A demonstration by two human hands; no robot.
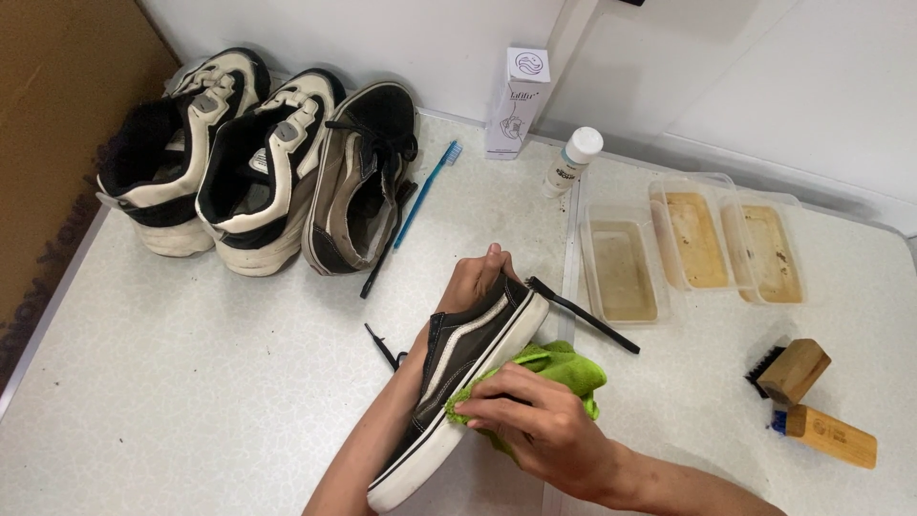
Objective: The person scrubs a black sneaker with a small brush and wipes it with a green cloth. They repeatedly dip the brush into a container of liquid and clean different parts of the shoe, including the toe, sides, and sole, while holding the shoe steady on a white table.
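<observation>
Two hands on one black sneaker [458, 382]: left hand [470, 283] grips its far end, right hand [540, 425] presses a green cloth [564, 368] against its white sole edge, brush [583, 315] just beyond the sneaker.

Black low-top sneaker [463, 382] tilted on its side, white sole up, crumpled green cloth [559, 371] against sole

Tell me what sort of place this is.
Likely a shoe-cleaning table: the right hand presses a green cloth to a black sneaker held by the left hand, with wooden brushes and murky trays nearby.
</observation>
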